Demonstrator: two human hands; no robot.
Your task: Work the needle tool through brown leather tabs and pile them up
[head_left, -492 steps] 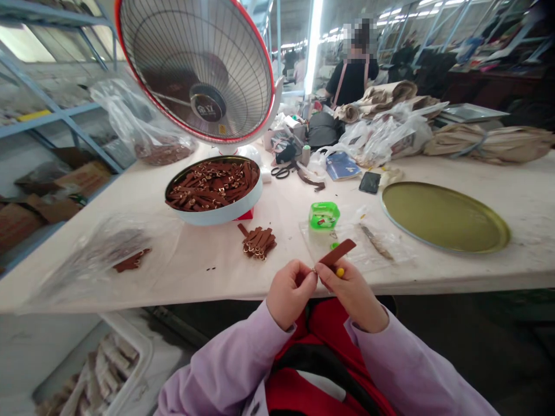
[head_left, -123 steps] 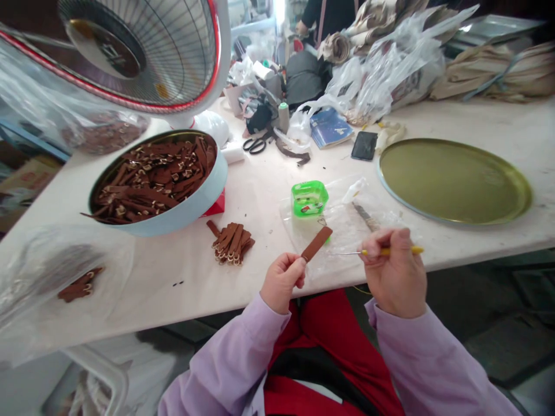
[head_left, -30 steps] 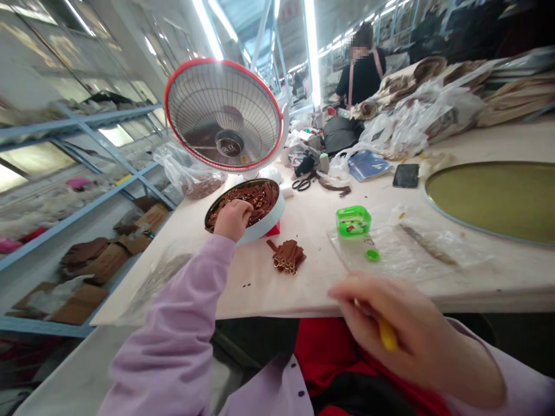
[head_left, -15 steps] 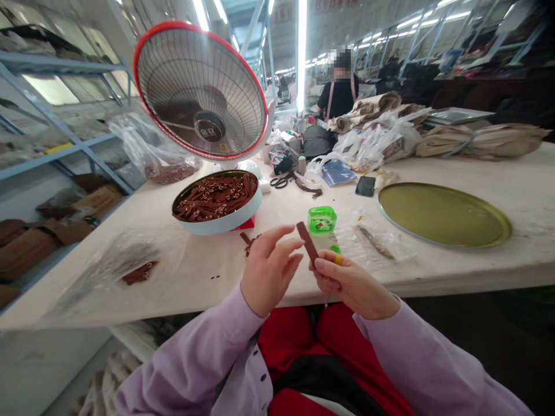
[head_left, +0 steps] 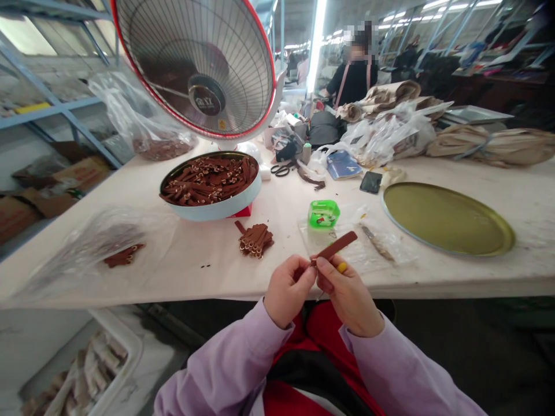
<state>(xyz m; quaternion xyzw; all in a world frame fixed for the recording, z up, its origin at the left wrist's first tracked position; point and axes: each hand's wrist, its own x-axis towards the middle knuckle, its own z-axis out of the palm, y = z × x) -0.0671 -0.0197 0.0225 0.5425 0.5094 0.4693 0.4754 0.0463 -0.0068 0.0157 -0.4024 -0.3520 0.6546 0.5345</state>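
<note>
Both hands meet just above the table's front edge, around one brown leather-like strap. My right hand pinches the strap between thumb and fingers, and its free end points up to the right. A yellow band is on one of its fingers. My left hand has its thumb and forefinger closed on the strap's lower end; the fingertips hide that end. Left of the hands lies a small pile of similar straps with metal rings. Beyond it, a round tin is heaped with more of them.
A green plastic box stands just past the hands. Farther right are a knife-like tool on clear plastic and a large round lid. A red-rimmed fan heater rises behind the tin. Scissors and a phone lie farther back.
My left hand has moved from open beside the strap to closed on its lower end. The strap has swung from leaning left to pointing right. The view has shifted, uncovering the small pile.
</note>
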